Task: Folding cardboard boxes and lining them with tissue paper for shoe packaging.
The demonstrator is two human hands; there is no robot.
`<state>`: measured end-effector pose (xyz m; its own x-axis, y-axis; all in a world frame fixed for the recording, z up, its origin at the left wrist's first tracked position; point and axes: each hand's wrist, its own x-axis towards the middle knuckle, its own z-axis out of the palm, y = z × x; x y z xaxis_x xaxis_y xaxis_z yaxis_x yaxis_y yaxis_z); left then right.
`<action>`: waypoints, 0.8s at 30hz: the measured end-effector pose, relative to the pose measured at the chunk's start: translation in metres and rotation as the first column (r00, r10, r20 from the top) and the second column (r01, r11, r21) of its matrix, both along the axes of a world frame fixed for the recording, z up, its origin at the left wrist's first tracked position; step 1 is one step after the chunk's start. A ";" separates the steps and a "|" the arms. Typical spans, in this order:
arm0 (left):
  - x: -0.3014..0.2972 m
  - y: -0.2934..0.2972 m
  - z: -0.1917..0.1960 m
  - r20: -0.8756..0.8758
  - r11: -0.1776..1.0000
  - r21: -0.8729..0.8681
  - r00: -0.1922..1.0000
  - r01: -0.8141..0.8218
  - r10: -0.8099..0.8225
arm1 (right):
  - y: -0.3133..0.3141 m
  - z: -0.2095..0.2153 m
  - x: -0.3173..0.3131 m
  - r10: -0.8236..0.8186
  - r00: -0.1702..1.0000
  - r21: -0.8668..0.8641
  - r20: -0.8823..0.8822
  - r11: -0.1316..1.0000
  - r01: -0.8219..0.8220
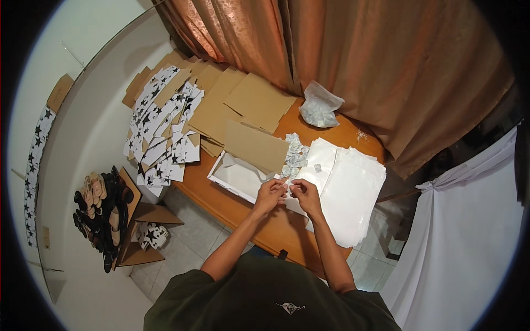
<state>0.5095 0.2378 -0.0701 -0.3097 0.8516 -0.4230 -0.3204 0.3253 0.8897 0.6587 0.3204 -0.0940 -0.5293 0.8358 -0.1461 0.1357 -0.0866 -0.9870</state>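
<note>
View from above the wooden table (265, 234), which we take as our landmark. At its near edge we see the left hand (270, 194) and the right hand (305, 196) brought close together, fingertips of both pinched shut on one small white packet (287, 187) held between them just above the tabletop. Directly behind the hands, toward the table's middle, lies a loose heap of small packets (295, 151). On the table's left side, just beside the left hand, sits an open white box (238, 175) with a cardboard flap (255, 146) standing over it. On the right side of the table we see a stack of clear plastic bags (353, 190), overhanging the edge. At the far edge, near the orange curtain (353, 60), rests a crumpled plastic bag (319, 106) filled with more small items. The far left end of the table carries flat cardboard sheets (245, 102) and star-printed box blanks (163, 127). On the floor to the left of the table stands a carton of shoes (105, 212).
</note>
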 end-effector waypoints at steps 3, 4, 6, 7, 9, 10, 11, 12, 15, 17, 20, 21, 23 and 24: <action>-0.050 -0.039 -0.007 -0.067 0.999 0.045 0.998 0.004 -0.001 | -0.035 -0.003 -0.044 0.030 0.999 -0.021 -0.027 0.999 -0.031; -0.069 -0.049 -0.011 -0.089 0.998 0.061 0.996 0.009 -0.003 | -0.044 -0.003 -0.061 0.050 0.998 -0.021 -0.030 0.998 -0.051; -0.110 -0.064 -0.016 -0.094 0.999 0.040 0.995 0.023 -0.019 | -0.059 -0.008 -0.098 0.063 0.998 -0.036 -0.019 0.997 -0.063; -0.134 -0.070 -0.018 -0.096 0.999 0.028 0.995 0.032 -0.029 | -0.067 -0.011 -0.123 0.042 0.998 -0.056 -0.052 0.997 -0.044; -0.190 -0.079 -0.026 -0.082 0.999 0.010 0.996 0.045 -0.044 | -0.084 -0.012 -0.178 -0.024 0.996 -0.068 -0.086 0.998 0.018; -0.218 -0.081 -0.031 -0.076 0.998 0.013 0.995 0.059 -0.058 | -0.089 -0.015 -0.204 -0.038 0.996 -0.065 -0.080 0.997 0.033; -0.249 -0.083 -0.037 -0.066 0.997 0.016 0.995 0.075 -0.074 | -0.091 -0.020 -0.233 -0.048 0.994 -0.095 -0.094 0.995 0.039; -0.280 -0.084 -0.042 -0.056 0.996 0.019 0.994 0.091 -0.090 | -0.093 -0.025 -0.261 -0.059 0.992 -0.124 -0.107 0.991 0.045; -0.371 -0.088 -0.058 -0.083 0.985 -0.009 0.982 0.170 -0.170 | -0.105 -0.041 -0.346 -0.085 0.996 -0.132 -0.026 0.988 0.081; -0.436 -0.073 -0.064 -0.075 0.971 -0.033 0.968 0.237 -0.239 | -0.100 -0.054 -0.403 -0.140 0.990 -0.140 -0.033 0.981 0.134; -0.502 -0.064 -0.070 -0.010 0.929 -0.103 0.934 0.354 -0.357 | -0.097 -0.067 -0.459 -0.207 0.978 -0.173 0.038 0.962 0.210; -0.518 -0.061 -0.071 -0.014 0.914 -0.129 0.921 0.384 -0.389 | -0.097 -0.068 -0.473 -0.241 0.959 -0.009 0.149 0.969 0.245; -0.545 -0.052 -0.073 -0.058 0.872 -0.176 0.879 0.457 -0.473 | -0.096 -0.072 -0.495 -0.340 0.912 0.200 0.231 0.934 0.297; -0.555 -0.050 -0.074 -0.053 0.859 -0.177 0.867 0.480 -0.496 | -0.098 -0.075 -0.502 -0.363 0.902 0.198 0.235 0.926 0.321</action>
<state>-0.0451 0.1879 -0.1442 0.0842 0.8311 -0.5497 -0.0030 0.5519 0.8339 0.1569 0.2227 -0.1691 -0.1667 0.9811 -0.0978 0.3805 -0.0275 -0.9244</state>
